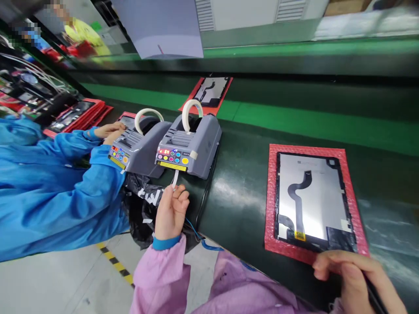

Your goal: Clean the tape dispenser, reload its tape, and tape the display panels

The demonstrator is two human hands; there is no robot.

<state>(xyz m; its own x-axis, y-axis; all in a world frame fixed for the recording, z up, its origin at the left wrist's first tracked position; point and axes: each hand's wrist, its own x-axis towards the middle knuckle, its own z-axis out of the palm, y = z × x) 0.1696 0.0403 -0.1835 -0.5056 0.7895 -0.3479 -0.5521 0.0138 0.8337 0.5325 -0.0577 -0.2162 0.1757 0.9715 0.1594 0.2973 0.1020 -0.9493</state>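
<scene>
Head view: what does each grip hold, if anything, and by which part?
The left grip holds a white tape strip by its lower end. The right grip seems to hold a dark, slim object; which part cannot be told.

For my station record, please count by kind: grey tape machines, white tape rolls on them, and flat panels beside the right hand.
Grey tape machines: 2
White tape rolls: 2
Flat panel beside the right hand: 1
Total: 5

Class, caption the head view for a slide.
Left hand pinches white tape at a grey dispenser; right hand holds a dark slim object beside a panel on red bubble wrap.
</scene>
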